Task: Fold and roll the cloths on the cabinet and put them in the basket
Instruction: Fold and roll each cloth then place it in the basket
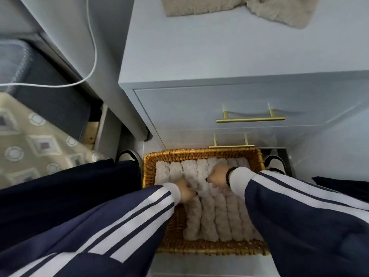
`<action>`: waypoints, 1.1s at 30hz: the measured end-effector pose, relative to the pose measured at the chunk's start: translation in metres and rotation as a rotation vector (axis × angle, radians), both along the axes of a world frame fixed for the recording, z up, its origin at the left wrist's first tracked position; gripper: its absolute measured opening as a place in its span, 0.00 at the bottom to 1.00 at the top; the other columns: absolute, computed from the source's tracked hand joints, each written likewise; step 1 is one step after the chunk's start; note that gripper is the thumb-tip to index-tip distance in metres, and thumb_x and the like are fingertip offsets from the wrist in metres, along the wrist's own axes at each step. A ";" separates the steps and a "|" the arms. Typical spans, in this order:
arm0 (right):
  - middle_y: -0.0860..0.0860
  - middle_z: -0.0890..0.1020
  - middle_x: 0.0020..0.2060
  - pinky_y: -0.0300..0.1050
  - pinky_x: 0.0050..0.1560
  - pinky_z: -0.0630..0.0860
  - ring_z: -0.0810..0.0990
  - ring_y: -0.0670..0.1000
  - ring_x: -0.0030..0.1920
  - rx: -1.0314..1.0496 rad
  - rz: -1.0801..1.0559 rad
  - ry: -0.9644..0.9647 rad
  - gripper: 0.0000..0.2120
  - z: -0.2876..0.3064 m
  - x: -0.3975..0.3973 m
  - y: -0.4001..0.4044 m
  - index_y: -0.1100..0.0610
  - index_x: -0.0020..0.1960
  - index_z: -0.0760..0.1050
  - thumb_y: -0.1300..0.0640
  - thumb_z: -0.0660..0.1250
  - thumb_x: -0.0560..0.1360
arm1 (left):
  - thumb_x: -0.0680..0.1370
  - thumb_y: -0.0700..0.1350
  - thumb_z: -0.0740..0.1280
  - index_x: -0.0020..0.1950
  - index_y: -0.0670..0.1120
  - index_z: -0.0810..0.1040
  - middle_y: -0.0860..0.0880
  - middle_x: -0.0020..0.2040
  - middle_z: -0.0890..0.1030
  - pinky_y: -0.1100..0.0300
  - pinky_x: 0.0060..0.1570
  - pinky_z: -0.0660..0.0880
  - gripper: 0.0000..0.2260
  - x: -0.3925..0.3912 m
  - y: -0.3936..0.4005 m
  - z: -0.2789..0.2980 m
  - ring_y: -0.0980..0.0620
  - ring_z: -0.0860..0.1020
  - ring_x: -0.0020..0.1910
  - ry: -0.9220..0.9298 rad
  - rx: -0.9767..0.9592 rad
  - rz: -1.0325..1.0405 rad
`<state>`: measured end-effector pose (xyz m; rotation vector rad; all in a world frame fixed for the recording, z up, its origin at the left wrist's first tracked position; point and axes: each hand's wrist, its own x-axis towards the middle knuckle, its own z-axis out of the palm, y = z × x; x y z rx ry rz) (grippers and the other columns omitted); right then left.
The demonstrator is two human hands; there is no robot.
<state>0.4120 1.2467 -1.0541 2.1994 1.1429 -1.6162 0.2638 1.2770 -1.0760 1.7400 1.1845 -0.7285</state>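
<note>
A wicker basket (199,152) stands on the floor in front of the cabinet (219,56), filled with several beige rolled cloths (219,216) in two rows. Both my hands are down inside it. My left hand (186,189) and my right hand (217,175) grip one rolled cloth (201,186) between them, near the middle of the basket, fingers curled. Two loose beige cloths (279,9) lie unfolded at the far end of the cabinet top.
The cabinet's drawer fronts carry brass handles (250,118) just above the basket. A white cable (93,47) hangs to the left beside a grey panel. Patterned bedding (30,140) lies at the left. Shoes (127,154) flank the basket.
</note>
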 end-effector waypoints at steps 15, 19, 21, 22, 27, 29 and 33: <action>0.51 0.81 0.45 0.43 0.38 0.78 0.80 0.49 0.39 0.363 0.171 -0.082 0.16 0.253 0.053 -0.016 0.57 0.58 0.75 0.46 0.62 0.78 | 0.77 0.52 0.65 0.64 0.52 0.72 0.52 0.54 0.79 0.58 0.59 0.72 0.16 0.017 0.053 0.244 0.52 0.77 0.54 -0.338 0.343 -0.119; 0.47 0.79 0.51 0.43 0.47 0.78 0.80 0.48 0.47 0.617 -0.014 -0.059 0.14 0.276 0.061 -0.022 0.51 0.61 0.72 0.48 0.63 0.77 | 0.78 0.41 0.64 0.57 0.50 0.77 0.51 0.45 0.85 0.60 0.44 0.76 0.09 0.013 0.060 0.277 0.55 0.83 0.44 -0.780 0.270 0.315; 0.44 0.79 0.49 0.36 0.45 0.72 0.78 0.44 0.48 0.800 -0.016 -0.192 0.14 0.273 0.063 -0.014 0.51 0.61 0.74 0.49 0.63 0.77 | 0.78 0.37 0.63 0.55 0.49 0.78 0.50 0.43 0.85 0.61 0.42 0.77 0.10 0.021 0.064 0.280 0.55 0.83 0.42 -0.881 0.361 0.414; 0.43 0.79 0.46 0.34 0.43 0.70 0.77 0.42 0.46 0.872 -0.057 -0.219 0.12 0.272 0.066 -0.009 0.51 0.59 0.75 0.51 0.63 0.77 | 0.77 0.36 0.64 0.55 0.49 0.78 0.50 0.42 0.85 0.61 0.43 0.78 0.11 0.028 0.065 0.281 0.56 0.83 0.41 -0.908 0.412 0.420; 0.44 0.81 0.40 0.34 0.44 0.74 0.80 0.43 0.42 1.080 -0.350 -0.262 0.06 0.265 0.087 0.019 0.52 0.51 0.79 0.57 0.65 0.75 | 0.76 0.34 0.63 0.54 0.49 0.78 0.51 0.42 0.84 0.56 0.47 0.79 0.13 0.056 0.068 0.277 0.55 0.83 0.41 -0.948 0.452 0.368; 0.44 0.80 0.45 0.30 0.42 0.69 0.77 0.41 0.42 1.112 -0.383 -0.319 0.07 0.263 0.096 0.031 0.52 0.53 0.78 0.56 0.65 0.75 | 0.76 0.34 0.63 0.53 0.51 0.77 0.51 0.43 0.84 0.53 0.45 0.80 0.13 0.064 0.073 0.275 0.54 0.83 0.41 -0.934 0.449 0.368; 0.51 0.72 0.61 0.41 0.58 0.68 0.71 0.50 0.59 1.039 -0.325 -0.477 0.16 0.253 0.117 0.055 0.55 0.63 0.72 0.56 0.64 0.76 | 0.76 0.34 0.64 0.53 0.53 0.76 0.51 0.46 0.83 0.57 0.38 0.80 0.14 0.079 0.091 0.275 0.52 0.82 0.43 -0.933 0.437 0.376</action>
